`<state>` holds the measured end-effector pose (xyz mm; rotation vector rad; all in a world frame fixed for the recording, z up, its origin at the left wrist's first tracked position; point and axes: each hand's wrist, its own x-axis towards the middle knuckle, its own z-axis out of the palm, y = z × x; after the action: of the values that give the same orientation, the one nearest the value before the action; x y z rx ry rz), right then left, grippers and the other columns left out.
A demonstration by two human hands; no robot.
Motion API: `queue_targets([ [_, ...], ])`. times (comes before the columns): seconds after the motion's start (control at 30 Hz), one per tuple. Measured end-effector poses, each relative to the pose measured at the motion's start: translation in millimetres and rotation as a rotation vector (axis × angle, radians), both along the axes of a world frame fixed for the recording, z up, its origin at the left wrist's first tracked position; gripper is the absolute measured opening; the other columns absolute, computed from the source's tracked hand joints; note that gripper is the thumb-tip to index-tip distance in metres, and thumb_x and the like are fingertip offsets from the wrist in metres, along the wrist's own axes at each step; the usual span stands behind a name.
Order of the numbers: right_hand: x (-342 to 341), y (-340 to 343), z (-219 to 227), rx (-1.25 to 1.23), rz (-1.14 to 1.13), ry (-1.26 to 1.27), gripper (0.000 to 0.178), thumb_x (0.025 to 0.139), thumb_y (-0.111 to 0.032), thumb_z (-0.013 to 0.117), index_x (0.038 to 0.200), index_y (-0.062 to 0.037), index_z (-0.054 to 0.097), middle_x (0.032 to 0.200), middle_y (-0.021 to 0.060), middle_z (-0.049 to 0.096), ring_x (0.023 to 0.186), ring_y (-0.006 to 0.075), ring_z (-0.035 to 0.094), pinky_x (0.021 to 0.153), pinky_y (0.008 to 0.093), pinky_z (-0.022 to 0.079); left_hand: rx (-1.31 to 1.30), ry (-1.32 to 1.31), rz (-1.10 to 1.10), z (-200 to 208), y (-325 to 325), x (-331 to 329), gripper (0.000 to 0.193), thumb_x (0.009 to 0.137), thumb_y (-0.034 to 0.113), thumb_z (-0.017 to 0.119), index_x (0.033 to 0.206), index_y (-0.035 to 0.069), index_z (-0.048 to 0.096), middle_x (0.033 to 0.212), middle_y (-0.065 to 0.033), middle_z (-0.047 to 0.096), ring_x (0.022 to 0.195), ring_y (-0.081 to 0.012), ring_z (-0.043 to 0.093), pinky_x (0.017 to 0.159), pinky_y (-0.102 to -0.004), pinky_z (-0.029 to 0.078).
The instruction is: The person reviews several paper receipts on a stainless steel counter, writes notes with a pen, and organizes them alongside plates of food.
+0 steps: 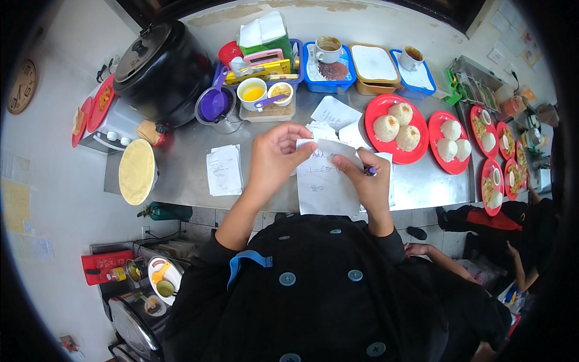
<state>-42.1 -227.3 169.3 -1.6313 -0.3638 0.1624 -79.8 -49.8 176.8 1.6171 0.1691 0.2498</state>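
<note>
Above the near edge of the steel counter I hold up a white handwritten paper slip (pixel 325 196). My left hand (pixel 277 154) pinches its upper left corner between thumb and curled fingers. On the slip's right side, my right hand (pixel 367 184) grips with the thumb lying flat across the front. A dark pen with a purple end (pixel 370 171) sticks out of the right fist. Behind the hands lie more loose slips (pixel 335 113), and a small stack of written slips (pixel 224 171) rests to the left.
Red plates with rice mounds (pixel 379 148) stand at right, with several filled red plates (pixel 487 190) farther along. A black pot cooker (pixel 160 72), a steel pot with purple ladle (pixel 218 108) and cups (pixel 252 92) line the back left. Co-workers' arms (pixel 446 262) show at lower right.
</note>
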Motion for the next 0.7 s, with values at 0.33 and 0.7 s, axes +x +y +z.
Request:
queue_targets([
  [0.33,-10.6,10.3,-23.6,-0.102,-0.013,-0.213,0.018,0.072,-0.011,0.073,0.073,0.0033,0.063,0.055,0.0001,0.041,0.052,0.006,0.032,0.046,0.024,0.025,0.087,-0.24,0.061,-22.7,9.2,-16.0,0.02,0.072,-0.008,0.067,0.09,-0.004,0.06,0.096,-0.0047,0.045,0.075,-0.0086,0.058,0.06,-0.019,0.049],
  [0.7,-26.9,34.0,-52.9,-0.027,0.028,-0.005,0.013,0.073,-0.009,0.072,0.077,0.0008,0.065,0.059,0.0036,0.056,0.053,0.008,0.044,0.048,0.0225,0.033,-0.297,0.101,0.03,-71.9,24.1,-61.2,0.018,0.082,0.011,0.064,0.097,0.001,0.06,0.089,-0.0003,0.06,0.082,-0.0077,0.055,0.071,-0.0218,0.044],
])
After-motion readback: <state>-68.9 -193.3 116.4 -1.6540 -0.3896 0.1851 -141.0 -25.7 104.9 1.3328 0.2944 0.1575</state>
